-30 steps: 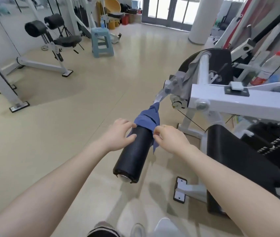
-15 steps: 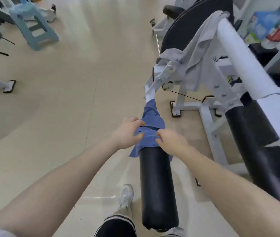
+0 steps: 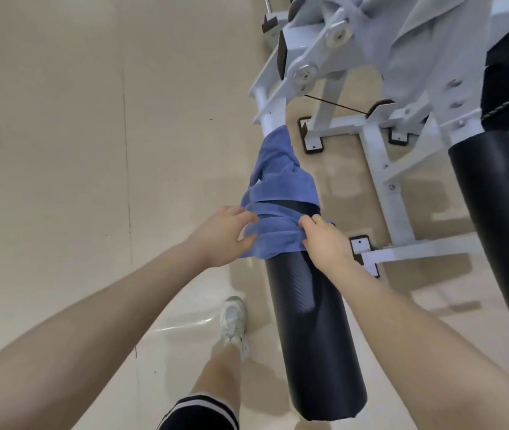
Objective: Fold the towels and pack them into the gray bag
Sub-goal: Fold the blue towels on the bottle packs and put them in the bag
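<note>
A crumpled blue towel (image 3: pixel 281 193) is draped over the far end of a black foam roller pad (image 3: pixel 312 330) on a white gym machine. My left hand (image 3: pixel 223 235) pinches the towel's left edge, and my right hand (image 3: pixel 324 240) grips its right edge, both at the near hem. A grey towel (image 3: pixel 414 41) hangs over the machine's frame at the top right. The gray bag is not in view.
The white machine frame (image 3: pixel 380 156) with its floor feet stands to the right. A second black pad (image 3: pixel 504 218) is at the far right. Beige floor spreads to the left. My leg and white shoe (image 3: pixel 233 321) are just left of the roller.
My head has tilted down and come closer, so the roller fills more of the view. Both hands have stayed on the blue towel and spread its near edge wider across the pad.
</note>
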The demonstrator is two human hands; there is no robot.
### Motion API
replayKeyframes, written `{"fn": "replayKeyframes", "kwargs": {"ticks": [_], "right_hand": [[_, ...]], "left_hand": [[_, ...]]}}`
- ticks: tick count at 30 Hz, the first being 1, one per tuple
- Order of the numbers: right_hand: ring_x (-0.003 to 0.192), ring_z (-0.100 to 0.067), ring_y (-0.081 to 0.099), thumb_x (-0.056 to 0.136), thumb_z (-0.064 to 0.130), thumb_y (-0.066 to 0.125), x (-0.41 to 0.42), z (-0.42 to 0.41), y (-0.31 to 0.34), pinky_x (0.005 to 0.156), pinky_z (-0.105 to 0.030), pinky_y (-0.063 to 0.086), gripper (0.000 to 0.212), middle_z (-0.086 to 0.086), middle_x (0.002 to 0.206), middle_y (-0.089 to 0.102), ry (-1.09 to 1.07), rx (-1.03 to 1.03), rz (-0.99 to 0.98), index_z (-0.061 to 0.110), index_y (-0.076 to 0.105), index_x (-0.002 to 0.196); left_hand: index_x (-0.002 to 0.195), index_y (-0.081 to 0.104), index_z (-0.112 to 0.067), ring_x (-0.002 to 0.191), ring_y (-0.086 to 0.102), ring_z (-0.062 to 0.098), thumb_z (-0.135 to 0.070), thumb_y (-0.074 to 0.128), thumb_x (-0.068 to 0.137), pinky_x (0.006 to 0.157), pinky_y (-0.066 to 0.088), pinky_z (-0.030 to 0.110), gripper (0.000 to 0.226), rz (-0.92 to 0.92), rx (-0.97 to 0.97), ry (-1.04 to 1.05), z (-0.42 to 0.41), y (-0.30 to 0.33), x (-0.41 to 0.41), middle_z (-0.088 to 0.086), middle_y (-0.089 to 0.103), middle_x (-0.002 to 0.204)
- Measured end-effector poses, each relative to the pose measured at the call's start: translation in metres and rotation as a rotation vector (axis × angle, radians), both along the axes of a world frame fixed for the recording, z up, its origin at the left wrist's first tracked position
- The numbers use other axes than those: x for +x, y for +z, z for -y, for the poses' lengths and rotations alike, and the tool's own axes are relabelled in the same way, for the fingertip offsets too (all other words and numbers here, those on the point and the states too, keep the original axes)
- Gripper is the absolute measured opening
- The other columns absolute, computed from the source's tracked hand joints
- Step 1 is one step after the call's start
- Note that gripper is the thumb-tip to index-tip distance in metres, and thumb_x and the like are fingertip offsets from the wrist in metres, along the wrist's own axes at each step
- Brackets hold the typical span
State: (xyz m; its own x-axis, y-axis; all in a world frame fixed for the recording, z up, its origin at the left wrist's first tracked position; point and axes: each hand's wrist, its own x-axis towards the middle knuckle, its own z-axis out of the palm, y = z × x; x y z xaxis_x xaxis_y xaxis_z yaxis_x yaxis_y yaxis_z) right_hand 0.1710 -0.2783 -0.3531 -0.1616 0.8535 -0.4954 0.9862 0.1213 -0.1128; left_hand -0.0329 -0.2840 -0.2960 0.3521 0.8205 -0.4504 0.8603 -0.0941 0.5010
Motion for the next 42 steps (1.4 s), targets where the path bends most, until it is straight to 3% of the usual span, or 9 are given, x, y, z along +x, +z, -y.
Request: {"fn": "replayKeyframes", "kwargs": {"ticks": [7, 10, 12, 16, 19, 24, 30, 34, 42], "right_hand": [[0.091, -0.027, 0.051, 0.092, 0.013, 0.042, 0.016, 0.025, 0.067, 0.063, -0.035, 0.037, 0.015, -0.006, 0.100, 0.051, -0.084, 0.059, -0.241, 0.013, 0.048, 0.105], [0.088, -0.023, 0.050, 0.091, 0.016, 0.047, 0.029, 0.037, 0.124, 0.066, -0.032, 0.035, 0.016, 0.004, 0.095, 0.045, -0.180, 0.123, -0.397, 0.014, 0.051, 0.106], [0.088, -0.020, 0.050, 0.089, 0.015, 0.050, 0.041, 0.050, 0.157, 0.070, -0.032, 0.038, 0.017, 0.004, 0.095, 0.047, -0.223, 0.188, -0.451, 0.013, 0.054, 0.105], [0.072, -0.014, 0.047, 0.083, 0.012, 0.057, 0.078, 0.092, 0.204, 0.068, -0.031, 0.041, 0.010, -0.003, 0.088, 0.058, -0.353, 0.223, -0.558, 0.019, 0.056, 0.090], [0.063, -0.009, 0.044, 0.080, 0.014, 0.061, 0.113, 0.142, 0.226, 0.063, -0.028, 0.040, 0.015, 0.004, 0.074, 0.055, -0.370, 0.158, -0.577, 0.027, 0.054, 0.078], [0.056, -0.001, 0.044, 0.082, 0.014, 0.063, 0.178, 0.249, 0.246, 0.054, -0.012, 0.036, 0.020, 0.013, 0.064, 0.050, -0.578, 0.301, -0.601, 0.027, 0.052, 0.073], [0.059, -0.002, 0.044, 0.083, 0.014, 0.063, 0.265, 0.390, 0.250, 0.057, -0.015, 0.037, 0.008, 0.007, 0.066, 0.054, -0.975, 0.461, -0.747, 0.016, 0.059, 0.077], [0.063, -0.008, 0.046, 0.085, 0.008, 0.060, 0.310, 0.473, 0.260, 0.059, -0.017, 0.039, 0.016, -0.001, 0.071, 0.056, -1.166, 0.536, -0.836, 0.017, 0.059, 0.072], [0.062, -0.005, 0.046, 0.087, 0.010, 0.058, 0.396, 0.610, 0.274, 0.059, -0.017, 0.038, 0.015, 0.007, 0.070, 0.055, -1.352, 0.719, -0.694, 0.017, 0.058, 0.073]], "left_hand": [[0.127, 0.049, -0.014, 0.114, 0.046, 0.020, -0.027, 0.045, 0.092, 0.093, 0.034, 0.026, 0.038, 0.122, -0.039, -0.060, -0.005, 0.038, 0.020, 0.003, 0.050, 0.126], [0.116, 0.056, -0.010, 0.087, 0.047, 0.014, -0.026, 0.046, 0.090, 0.080, 0.040, 0.028, 0.032, 0.247, 0.037, -0.110, -0.004, 0.079, 0.043, 0.001, 0.057, 0.102], [0.116, 0.057, -0.011, 0.074, 0.045, 0.008, -0.019, 0.048, 0.091, 0.070, 0.036, 0.014, 0.027, 0.322, 0.094, -0.122, 0.002, 0.107, 0.063, -0.008, 0.053, 0.083], [0.119, 0.058, -0.015, 0.100, 0.053, 0.010, -0.013, 0.047, 0.091, 0.077, 0.034, 0.011, 0.029, 0.412, 0.224, -0.271, 0.025, 0.143, 0.105, -0.004, 0.059, 0.106], [0.106, 0.065, -0.011, 0.094, 0.050, 0.010, -0.014, 0.048, 0.091, 0.079, 0.035, 0.017, 0.023, 0.433, 0.369, -0.441, 0.053, 0.156, 0.141, -0.004, 0.052, 0.103], [0.106, 0.063, -0.016, 0.087, 0.054, 0.014, -0.021, 0.052, 0.092, 0.078, 0.042, 0.021, 0.019, 0.451, 0.213, -0.634, 0.134, 0.174, 0.228, 0.001, 0.057, 0.097], [0.102, 0.056, -0.019, 0.088, 0.054, 0.012, -0.025, 0.062, 0.086, 0.082, 0.046, 0.027, 0.018, 0.505, 0.095, -0.780, 0.259, 0.183, 0.349, -0.005, 0.057, 0.096], [0.096, 0.056, -0.014, 0.088, 0.062, 0.020, -0.019, 0.064, 0.085, 0.082, 0.049, 0.032, 0.014, 0.532, 0.032, -0.895, 0.328, 0.184, 0.414, -0.002, 0.062, 0.094], [0.085, 0.052, -0.018, 0.067, 0.056, 0.008, -0.016, 0.058, 0.088, 0.064, 0.042, 0.020, 0.007, 0.535, 0.043, -1.200, 0.447, 0.204, 0.551, -0.004, 0.060, 0.085]]}}
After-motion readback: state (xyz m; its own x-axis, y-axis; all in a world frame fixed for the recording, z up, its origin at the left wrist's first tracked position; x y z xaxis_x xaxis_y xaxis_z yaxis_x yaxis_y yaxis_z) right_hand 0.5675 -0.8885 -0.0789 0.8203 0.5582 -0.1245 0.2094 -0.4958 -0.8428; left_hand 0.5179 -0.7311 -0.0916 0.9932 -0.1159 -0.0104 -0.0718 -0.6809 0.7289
